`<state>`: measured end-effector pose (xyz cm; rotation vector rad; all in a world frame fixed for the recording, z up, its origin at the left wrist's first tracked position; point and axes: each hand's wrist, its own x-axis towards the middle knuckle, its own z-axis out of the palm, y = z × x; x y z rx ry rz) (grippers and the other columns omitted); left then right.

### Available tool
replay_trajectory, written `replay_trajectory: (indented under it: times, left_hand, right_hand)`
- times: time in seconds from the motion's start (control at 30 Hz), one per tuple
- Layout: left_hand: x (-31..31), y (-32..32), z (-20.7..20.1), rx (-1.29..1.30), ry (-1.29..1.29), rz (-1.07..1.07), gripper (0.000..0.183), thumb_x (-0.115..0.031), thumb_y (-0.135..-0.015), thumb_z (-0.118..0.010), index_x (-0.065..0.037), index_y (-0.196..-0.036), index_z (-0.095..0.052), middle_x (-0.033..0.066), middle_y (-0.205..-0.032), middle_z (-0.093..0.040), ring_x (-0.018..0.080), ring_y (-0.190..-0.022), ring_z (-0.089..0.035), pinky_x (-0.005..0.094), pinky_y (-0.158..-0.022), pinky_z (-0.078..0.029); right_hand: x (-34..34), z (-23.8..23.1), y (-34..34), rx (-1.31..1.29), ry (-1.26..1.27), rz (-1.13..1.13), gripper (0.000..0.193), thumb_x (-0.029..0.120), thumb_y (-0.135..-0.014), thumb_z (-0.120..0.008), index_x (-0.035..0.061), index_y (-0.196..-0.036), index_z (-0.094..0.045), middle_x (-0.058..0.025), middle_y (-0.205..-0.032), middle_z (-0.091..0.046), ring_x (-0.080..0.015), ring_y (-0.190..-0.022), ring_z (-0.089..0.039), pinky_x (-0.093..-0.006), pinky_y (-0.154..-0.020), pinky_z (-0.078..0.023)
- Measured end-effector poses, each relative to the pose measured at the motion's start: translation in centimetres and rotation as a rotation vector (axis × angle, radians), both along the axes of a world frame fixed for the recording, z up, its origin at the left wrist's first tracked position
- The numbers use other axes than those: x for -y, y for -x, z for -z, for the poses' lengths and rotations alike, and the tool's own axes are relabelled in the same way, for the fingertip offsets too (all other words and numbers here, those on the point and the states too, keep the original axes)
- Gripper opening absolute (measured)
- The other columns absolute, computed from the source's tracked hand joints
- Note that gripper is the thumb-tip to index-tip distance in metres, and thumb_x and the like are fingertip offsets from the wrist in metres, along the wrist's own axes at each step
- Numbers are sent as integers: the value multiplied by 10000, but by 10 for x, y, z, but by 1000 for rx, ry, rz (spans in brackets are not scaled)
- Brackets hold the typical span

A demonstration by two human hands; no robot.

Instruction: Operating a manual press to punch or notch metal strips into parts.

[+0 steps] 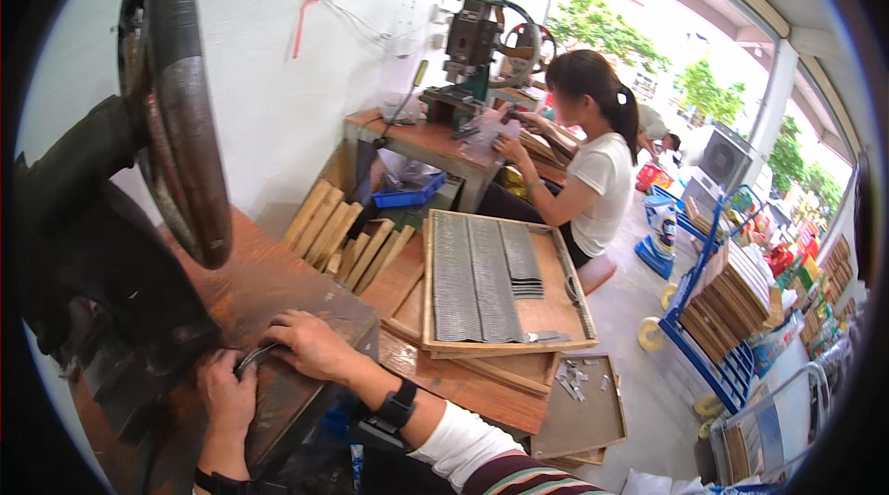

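Beside the dark machine press (102, 300), both my hands are over a worn brown workbench (278, 273). The fingers of my left hand (228, 393) are closed on a thin, dark, curved strip (252, 360), close to the base of the press. Coming in from the right, my right hand (307, 345) pinches the other end of the same strip. What the strip is made of cannot be told, and the fingers cover part of it. Above the bench rises the large round handwheel (185, 115) of the press.
Right of the bench, a wooden tray (546, 310) holds rows of small grey metal pieces. A lower tray (579, 426) has loose pieces. Wooden bars (324, 226) lean behind. A co-worker (593, 171) sits at another press (472, 60). A blue trolley (713, 365) carries stacked boards.
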<state>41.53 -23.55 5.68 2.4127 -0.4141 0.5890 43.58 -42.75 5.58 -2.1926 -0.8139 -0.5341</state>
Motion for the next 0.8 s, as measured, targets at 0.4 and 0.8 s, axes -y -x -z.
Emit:
replay_trajectory:
  times: [0.4,0.8]
  left_hand:
    - [-3,-1,2,-52,89,37,159,-45,-718,-680,22,-840,-603,181,-840,-590,391,-828,-539,436,-745,-418]
    - [-4,-3,6,-83,10,34,177,-42,-740,-652,11,-904,-609,168,-920,-595,382,-922,-527,441,-828,-401]
  right_hand:
    - [-1,4,-2,-47,-37,-11,194,84,-740,-667,54,-930,-641,-129,-930,-587,-339,-977,-544,-428,-819,-455]
    - [0,2,-2,-124,-55,4,202,83,-740,-672,74,-940,-648,-122,-965,-593,-344,-991,-551,-434,-812,-462]
